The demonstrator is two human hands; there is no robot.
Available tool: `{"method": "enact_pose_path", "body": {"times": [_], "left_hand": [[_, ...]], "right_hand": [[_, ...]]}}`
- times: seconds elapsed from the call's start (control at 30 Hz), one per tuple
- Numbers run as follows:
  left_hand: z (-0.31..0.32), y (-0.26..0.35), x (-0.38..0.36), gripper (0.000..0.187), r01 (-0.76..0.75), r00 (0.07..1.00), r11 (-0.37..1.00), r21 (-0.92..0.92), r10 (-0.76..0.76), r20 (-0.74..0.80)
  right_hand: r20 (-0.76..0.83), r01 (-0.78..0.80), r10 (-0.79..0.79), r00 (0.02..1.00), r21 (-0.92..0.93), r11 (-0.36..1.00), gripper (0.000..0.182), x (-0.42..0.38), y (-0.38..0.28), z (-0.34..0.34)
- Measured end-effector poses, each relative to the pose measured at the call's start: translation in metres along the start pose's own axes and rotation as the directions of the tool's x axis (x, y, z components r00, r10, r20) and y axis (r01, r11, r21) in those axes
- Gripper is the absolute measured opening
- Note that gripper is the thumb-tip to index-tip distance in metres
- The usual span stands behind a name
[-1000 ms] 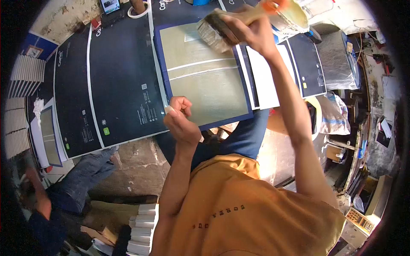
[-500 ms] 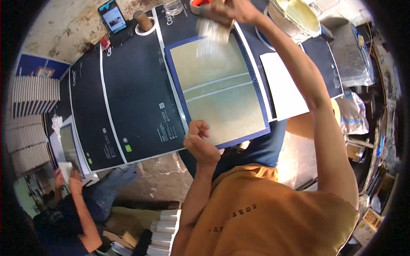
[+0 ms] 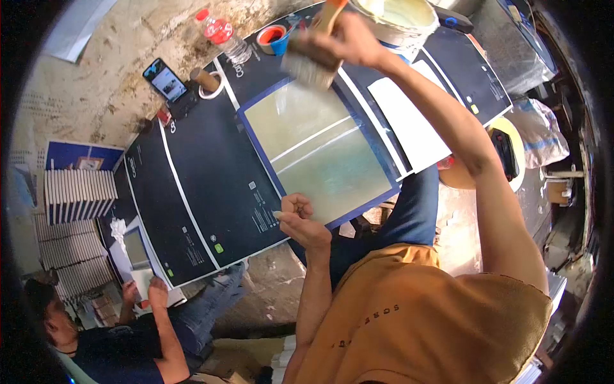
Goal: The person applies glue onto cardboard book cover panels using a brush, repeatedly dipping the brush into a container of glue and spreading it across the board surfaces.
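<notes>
My right hand (image 3: 355,41) is closed around the handle of a wide, flat paint brush (image 3: 310,61), blurred by motion. The bristles hang over the far end of a blue-bordered panel (image 3: 320,160). Two tan-grey boards with a narrow strip between them make up this panel, and its surface looks wet and shiny. At the panel's near left corner is my left hand (image 3: 306,224), its fingers loosely curled and the thumb apart, with nothing visible in it. A bucket of pale paste (image 3: 400,22) stands just beyond my right hand.
White sheets (image 3: 409,121) lie right of the panel on the black-covered table (image 3: 198,173). Along the back are a phone (image 3: 165,80), a tape roll (image 3: 211,85), a bottle (image 3: 222,35) and an orange-and-blue roll (image 3: 273,40). Another person (image 3: 128,339) works at the left beside stacked books (image 3: 80,195).
The view has shifted, bringing more of the other person and the bottle into sight. The brush stays in my right hand over the panel's far end; my left hand remains by the near corner.
</notes>
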State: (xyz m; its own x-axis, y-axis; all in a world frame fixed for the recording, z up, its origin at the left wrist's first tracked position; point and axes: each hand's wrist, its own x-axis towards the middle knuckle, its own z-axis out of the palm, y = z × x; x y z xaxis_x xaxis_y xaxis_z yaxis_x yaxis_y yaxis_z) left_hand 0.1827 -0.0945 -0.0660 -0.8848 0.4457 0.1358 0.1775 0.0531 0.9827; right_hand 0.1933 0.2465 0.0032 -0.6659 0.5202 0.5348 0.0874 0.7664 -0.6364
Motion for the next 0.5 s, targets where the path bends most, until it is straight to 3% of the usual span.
{"method": "enact_pose_path", "body": {"times": [0.03, 0.1, 0.13, 0.17, 0.23, 0.27, 0.3, 0.37, 0.4, 0.43, 0.5], "left_hand": [[0.000, 0.000, -0.001, 0.077, -0.012, 1.000, 1.000, 0.000, 0.012, -0.002], [0.002, 0.003, -0.001, 0.075, 0.002, 1.000, 1.000, -0.001, -0.002, -0.016], [0.003, 0.005, -0.002, 0.074, 0.011, 1.000, 1.000, -0.001, -0.011, -0.027], [0.002, 0.005, -0.003, 0.075, 0.010, 0.999, 1.000, 0.012, -0.010, -0.030], [0.003, 0.004, -0.002, 0.075, 0.004, 0.999, 1.000, 0.030, -0.003, -0.045], [0.002, 0.002, -0.002, 0.074, -0.007, 0.999, 0.999, 0.043, 0.009, -0.045], [0.001, 0.001, -0.002, 0.074, -0.017, 0.999, 0.998, 0.053, 0.019, -0.043], [0.002, 0.001, -0.003, 0.073, -0.039, 0.999, 0.997, 0.069, 0.041, -0.028], [0.003, 0.001, -0.002, 0.073, -0.056, 0.998, 0.996, 0.075, 0.058, -0.019], [0.001, 0.001, -0.002, 0.072, -0.072, 0.997, 0.994, 0.085, 0.073, -0.014], [0.001, 0.000, -0.001, 0.072, -0.043, 0.999, 0.997, 0.065, 0.045, -0.029]], "right_hand": [[0.085, 0.129, -0.133, 0.988, 0.049, 0.990, 0.044, -0.009, -0.009, 0.002], [0.309, 0.031, 0.054, 0.950, -0.264, 0.964, 0.034, -0.014, -0.010, -0.010], [0.216, -0.137, 0.197, 0.956, -0.261, 0.955, 0.033, -0.012, -0.010, -0.014], [0.113, -0.199, 0.264, 0.958, -0.405, 0.893, 0.034, -0.009, 0.005, -0.016], [-0.133, -0.040, -0.032, 0.991, -0.507, 0.861, 0.038, -0.019, -0.008, -0.020], [-0.050, -0.186, 0.180, 0.982, -0.194, 0.963, 0.041, -0.026, -0.017, -0.025], [-0.202, 0.003, -0.002, 0.979, 0.004, 1.000, 0.043, -0.040, -0.024, -0.018], [0.081, -0.069, 0.061, 0.995, 0.093, 0.993, 0.042, -0.065, -0.036, -0.019], [0.210, -0.132, 0.182, 0.961, -0.229, 0.964, 0.036, -0.072, -0.040, -0.026], [0.144, -0.322, 0.378, 0.915, -0.306, 0.896, 0.036, -0.074, -0.053, -0.036], [-0.162, -0.251, 0.203, 0.966, -0.388, 0.887, 0.037, -0.083, -0.042, -0.036]]}}
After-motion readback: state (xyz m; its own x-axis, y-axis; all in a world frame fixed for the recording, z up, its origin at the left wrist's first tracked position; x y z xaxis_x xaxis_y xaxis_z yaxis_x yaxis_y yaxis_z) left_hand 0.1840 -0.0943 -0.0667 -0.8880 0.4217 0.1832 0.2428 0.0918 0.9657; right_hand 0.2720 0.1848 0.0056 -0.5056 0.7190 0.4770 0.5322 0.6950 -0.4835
